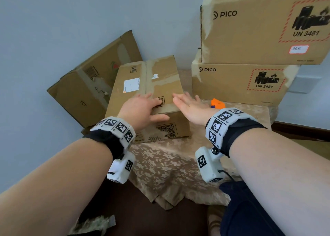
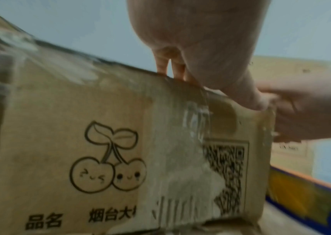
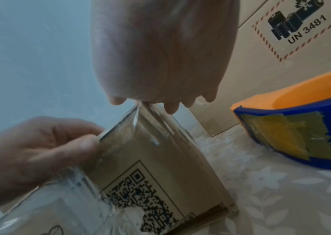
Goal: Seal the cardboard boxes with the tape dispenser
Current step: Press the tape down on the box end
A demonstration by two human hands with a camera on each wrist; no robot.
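Observation:
A closed cardboard box (image 1: 142, 85) with old clear tape and a QR code stands on the cloth-covered table (image 1: 169, 164). My left hand (image 1: 142, 108) rests on the box top near its front edge, fingers flat and thumb lying along that edge. My right hand (image 1: 189, 105) is open with straight fingers at the box's right top edge; in the right wrist view its fingertips (image 3: 170, 109) touch the taped corner of the box (image 3: 160, 159). The orange and blue tape dispenser (image 1: 217, 103) lies on the table just behind my right hand, held by neither hand.
Two stacked PICO boxes, the lower (image 1: 241, 82) and the upper (image 1: 259, 30), stand at the right rear. A worn carton (image 1: 85, 85) leans against the wall at the left. The table's front edge hangs with cloth near my forearms.

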